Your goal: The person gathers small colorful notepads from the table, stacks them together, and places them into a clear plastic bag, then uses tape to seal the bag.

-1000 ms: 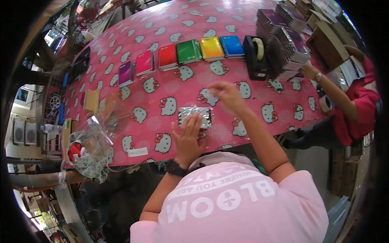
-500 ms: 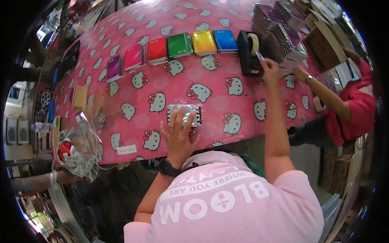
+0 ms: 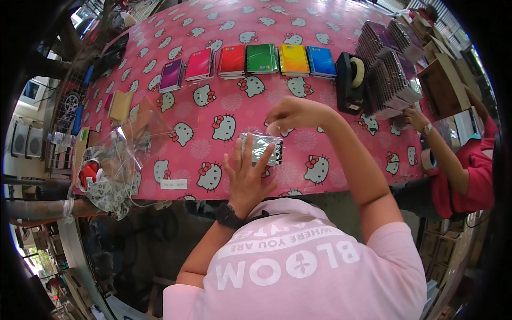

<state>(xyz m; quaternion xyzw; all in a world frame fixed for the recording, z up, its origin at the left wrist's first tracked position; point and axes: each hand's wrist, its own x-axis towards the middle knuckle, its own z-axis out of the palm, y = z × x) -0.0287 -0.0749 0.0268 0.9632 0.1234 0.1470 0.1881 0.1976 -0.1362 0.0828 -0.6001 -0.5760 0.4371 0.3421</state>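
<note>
In the head view, the left hand (image 3: 247,182) lay spread, its fingers upon the film-wrapped spiral-bound bundle (image 3: 260,144). The right hand (image 3: 301,113) was bunched near the bundle's far edge; whether it pinched something, I could not tell. Even, gentle pressure seemed best against wrinkles.

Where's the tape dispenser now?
Head view, upper right: the black tape dispenser sits on the pink table between the blue notebook and the stacked purple notebooks.
</note>
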